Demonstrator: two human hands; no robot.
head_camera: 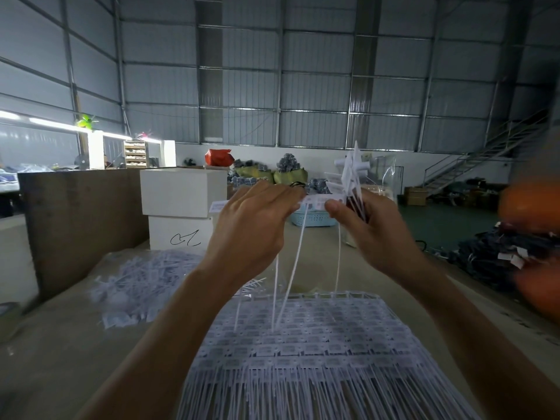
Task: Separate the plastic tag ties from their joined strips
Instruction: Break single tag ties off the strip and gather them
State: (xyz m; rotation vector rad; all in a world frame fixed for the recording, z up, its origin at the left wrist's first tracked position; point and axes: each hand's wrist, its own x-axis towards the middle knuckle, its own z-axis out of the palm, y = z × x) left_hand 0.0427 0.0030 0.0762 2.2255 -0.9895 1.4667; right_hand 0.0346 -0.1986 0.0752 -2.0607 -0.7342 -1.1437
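Observation:
Both hands are raised in front of me over the table. My left hand (pixel 253 221) pinches one end of a white strip of tag ties (pixel 315 201), and my right hand (pixel 366 225) pinches the other end. Thin white tails hang down from the strip toward the table. My right hand also clutches a bundle of loose tag ties (pixel 351 174) that fans upward. Below my forearms lies a stack of joined tag tie strips (pixel 303 344). A heap of separated tag ties (pixel 145 283) sits on the table at the left.
A brown cardboard panel (pixel 81 225) stands at the left, with two white boxes (pixel 181 207) beside it. A light blue basket (pixel 313 218) sits beyond my hands. Dark clothing piles (pixel 491 262) and a blurred orange shape (pixel 530 207) are at the right.

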